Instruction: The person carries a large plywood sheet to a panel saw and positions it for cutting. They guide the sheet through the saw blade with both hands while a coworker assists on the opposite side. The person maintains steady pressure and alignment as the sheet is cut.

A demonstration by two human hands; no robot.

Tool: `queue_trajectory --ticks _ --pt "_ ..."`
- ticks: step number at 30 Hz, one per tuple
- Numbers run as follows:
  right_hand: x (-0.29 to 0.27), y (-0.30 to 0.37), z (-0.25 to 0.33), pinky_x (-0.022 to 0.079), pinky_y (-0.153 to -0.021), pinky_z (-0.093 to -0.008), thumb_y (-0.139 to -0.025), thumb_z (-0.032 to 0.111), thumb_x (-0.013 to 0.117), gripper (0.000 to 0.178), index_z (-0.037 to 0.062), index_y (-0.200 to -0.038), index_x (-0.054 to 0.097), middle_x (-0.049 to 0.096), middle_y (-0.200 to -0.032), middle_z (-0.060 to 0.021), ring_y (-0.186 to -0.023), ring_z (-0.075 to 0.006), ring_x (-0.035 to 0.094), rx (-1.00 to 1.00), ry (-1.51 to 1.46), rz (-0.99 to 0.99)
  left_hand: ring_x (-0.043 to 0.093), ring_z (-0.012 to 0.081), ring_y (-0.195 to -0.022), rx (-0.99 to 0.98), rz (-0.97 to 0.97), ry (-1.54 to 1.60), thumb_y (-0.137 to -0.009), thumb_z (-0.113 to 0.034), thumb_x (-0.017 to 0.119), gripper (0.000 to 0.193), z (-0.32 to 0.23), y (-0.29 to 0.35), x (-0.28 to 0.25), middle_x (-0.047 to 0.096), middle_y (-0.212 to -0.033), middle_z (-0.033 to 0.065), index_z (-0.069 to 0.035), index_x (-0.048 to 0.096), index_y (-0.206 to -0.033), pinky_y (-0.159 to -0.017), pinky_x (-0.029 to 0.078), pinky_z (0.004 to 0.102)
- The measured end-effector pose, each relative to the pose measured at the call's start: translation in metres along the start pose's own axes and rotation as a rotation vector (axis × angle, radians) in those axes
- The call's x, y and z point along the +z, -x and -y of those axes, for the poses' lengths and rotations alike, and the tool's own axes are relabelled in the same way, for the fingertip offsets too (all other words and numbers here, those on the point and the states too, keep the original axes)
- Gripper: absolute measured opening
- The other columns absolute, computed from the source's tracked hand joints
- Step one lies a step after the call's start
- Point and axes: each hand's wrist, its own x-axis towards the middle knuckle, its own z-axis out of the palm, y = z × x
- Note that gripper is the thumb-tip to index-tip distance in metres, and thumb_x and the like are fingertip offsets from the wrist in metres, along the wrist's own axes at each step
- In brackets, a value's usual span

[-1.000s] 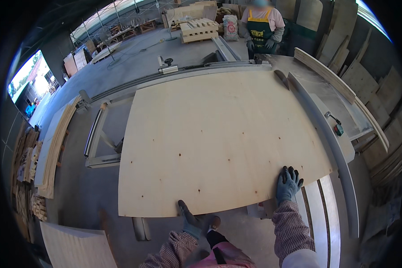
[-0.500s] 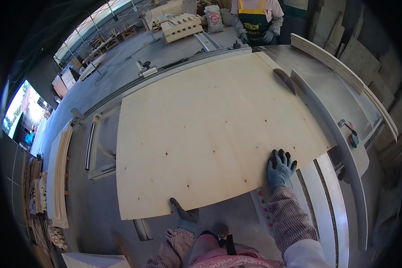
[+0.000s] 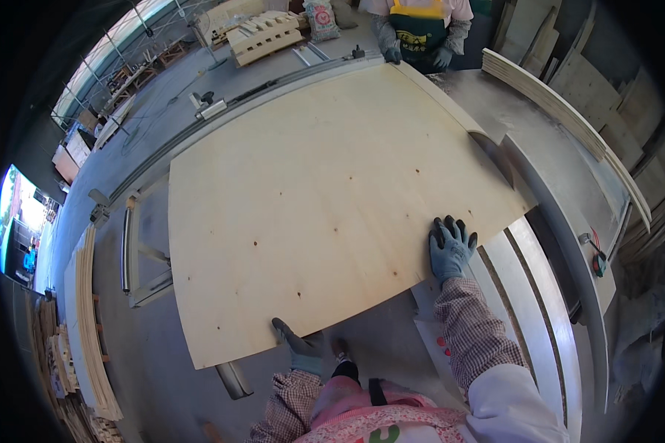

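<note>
Plywood sheet (image 3: pixel 332 214): right hand (image 3: pixel 451 255) flat on top, fingers (image 3: pixel 451 228) spread; left hand (image 3: pixel 304 353) at near edge, fingers hidden, can't tell.

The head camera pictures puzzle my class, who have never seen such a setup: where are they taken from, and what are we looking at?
There is no robot. A person wears a wide fisheye camera on their head, looking down, so straight edges bend toward the dark rim. The two gloved hands low in the picture are theirs: the left hand has its thumb over the near edge of a large wooden sheet; the right hand is spread on top. The sheet lies over a metal worktable, beside a long fence. A co-worker in a dark apron stands beyond.
</note>
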Motion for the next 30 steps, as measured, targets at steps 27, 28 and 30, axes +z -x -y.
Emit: queue_trajectory --ticks 27,28,30 --pt "0.021 0.019 0.0 0.008 -0.111 -0.0507 -0.081 0.034 0.057 0.038 0.0236 -0.118 0.059 0.05 -0.131 -0.002 -0.13 -0.0236 0.034 -0.022 -0.022 -0.059 0.053 0.017 -0.111 -0.202 -0.029 -0.035 -0.086 -0.057 0.047 0.061 -0.015 0.008 -0.032 0.053 -0.127 -0.0003 -0.014 0.044 -0.129 -0.088 0.049 0.0326" --pt "0.019 0.025 -0.003 0.008 -0.111 -0.051 -0.081 0.032 0.057 0.038 0.0231 -0.117 0.06 0.05 -0.131 -0.0026 -0.13 -0.0241 0.034 -0.024 -0.028 -0.037 0.051 0.0171 -0.114 -0.186 -0.002 -0.048 -0.086 -0.058 0.047 0.062 -0.014 0.017 -0.028 0.051 -0.128 -0.0007 -0.014 0.043 -0.13 -0.089 0.048 0.0324" --pt "0.016 0.032 -0.01 0.008 -0.111 -0.0512 -0.081 0.031 0.057 0.037 0.0225 -0.117 0.059 0.05 -0.131 -0.0034 -0.13 -0.0242 0.034 -0.033 -0.027 -0.045 0.051 0.0173 -0.114 -0.217 0.02 0.006 -0.087 -0.057 0.047 0.06 -0.009 0.023 -0.05 0.05 -0.129 -0.0011 -0.015 0.043 -0.13 -0.088 0.048 0.0326"
